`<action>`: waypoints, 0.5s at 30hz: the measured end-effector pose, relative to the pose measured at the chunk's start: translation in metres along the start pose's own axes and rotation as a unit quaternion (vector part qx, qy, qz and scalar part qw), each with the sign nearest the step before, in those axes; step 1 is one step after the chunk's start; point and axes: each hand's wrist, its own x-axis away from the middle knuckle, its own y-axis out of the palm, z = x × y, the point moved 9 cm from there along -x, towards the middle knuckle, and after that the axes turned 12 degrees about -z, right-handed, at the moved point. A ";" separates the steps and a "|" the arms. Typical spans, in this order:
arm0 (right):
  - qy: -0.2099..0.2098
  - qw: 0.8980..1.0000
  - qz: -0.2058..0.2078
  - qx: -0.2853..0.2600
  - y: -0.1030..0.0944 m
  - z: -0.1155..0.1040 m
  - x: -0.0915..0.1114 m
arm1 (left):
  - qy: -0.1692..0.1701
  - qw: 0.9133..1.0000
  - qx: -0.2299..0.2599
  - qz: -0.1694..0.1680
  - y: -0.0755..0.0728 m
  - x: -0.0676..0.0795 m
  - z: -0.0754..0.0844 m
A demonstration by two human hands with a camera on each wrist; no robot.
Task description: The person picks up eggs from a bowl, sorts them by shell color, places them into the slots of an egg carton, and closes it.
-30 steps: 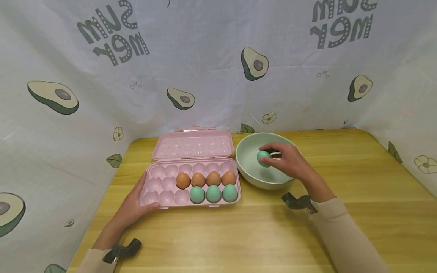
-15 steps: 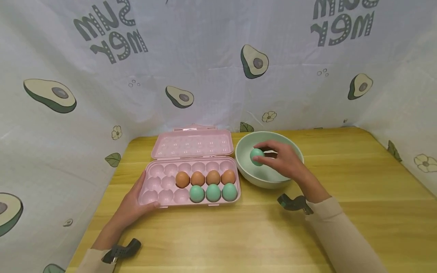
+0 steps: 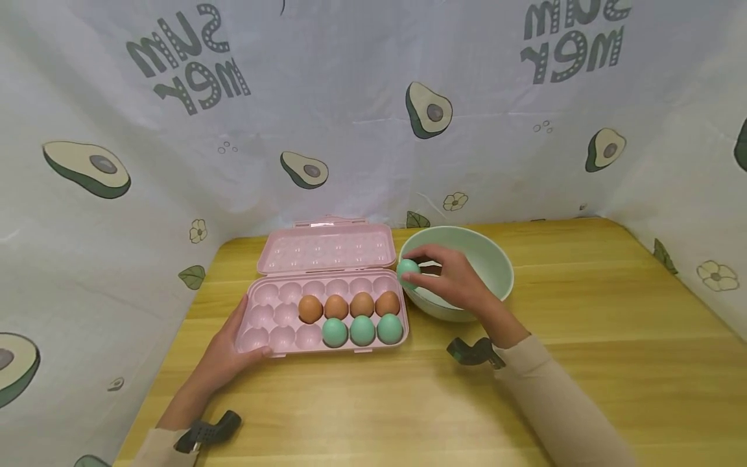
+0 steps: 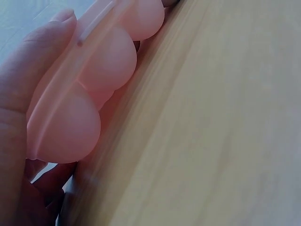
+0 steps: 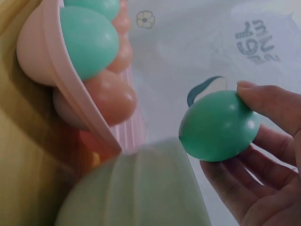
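Note:
My right hand (image 3: 454, 279) pinches a green egg (image 3: 408, 270) between thumb and fingers, just above the left rim of a pale green bowl (image 3: 493, 264). In the right wrist view, the held egg (image 5: 217, 127) is beside the bowl's wall (image 5: 146, 188). To the left lies an open pink egg box (image 3: 283, 336), its lid (image 3: 327, 251) folded back. Three green eggs (image 3: 362, 330) fill the right part of its front row; several brown eggs (image 3: 362, 305) sit behind them. My left hand (image 3: 224, 353) holds the box's left end, thumb at the front edge, fingers along the side.
Everything stands on a wooden table (image 3: 379, 408). A white curtain (image 3: 350, 84) printed with avocados hangs close behind the box and bowl and along both sides. The bowl stands close against the box's right end.
My right hand has carried the green egg left, from over the bowl's middle to its left rim near the box. My left hand stays where it was.

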 end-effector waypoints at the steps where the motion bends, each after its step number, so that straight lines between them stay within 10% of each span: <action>1: -0.001 1.000 -0.002 -0.003 0.003 -0.007 -0.001 | 0.000 1.000 0.000 0.000 0.000 0.000 0.000; 15: -0.001 1.000 -0.022 -0.016 0.033 -0.033 -0.012 | 0.003 1.000 -0.001 0.001 0.001 0.002 0.000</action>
